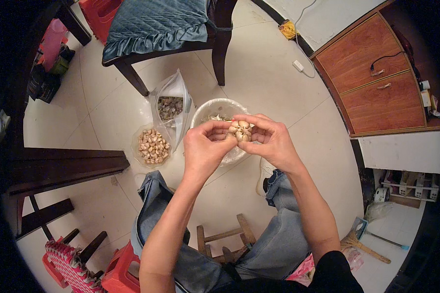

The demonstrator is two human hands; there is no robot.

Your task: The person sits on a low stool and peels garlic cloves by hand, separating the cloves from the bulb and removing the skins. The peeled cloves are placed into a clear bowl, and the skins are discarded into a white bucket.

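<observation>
Between my two hands is a garlic bulb (241, 131), its cloves partly spread. My left hand (209, 146) pinches its left side with thumb and fingers. From the right, my right hand (271, 141) grips the other side. Directly beneath, a white bin with a plastic liner (201, 110) stands on the floor, with dry garlic skins (216, 118) showing inside. Left of the bin, a clear scalloped bowl (136, 159) holds many loose garlic cloves (154, 146). Behind that bowl, an upright clear plastic bag (181, 89) contains small dark purplish-brown pieces (169, 107) that I cannot identify.
A chair with a teal quilted cover (157, 27) stands beyond the bag. Dark table wood (69, 168) juts in from the left. Red plastic stools (123, 269) are at lower left. A wooden cabinet (381, 95) lines the right; a broom (366, 247) lies at lower right.
</observation>
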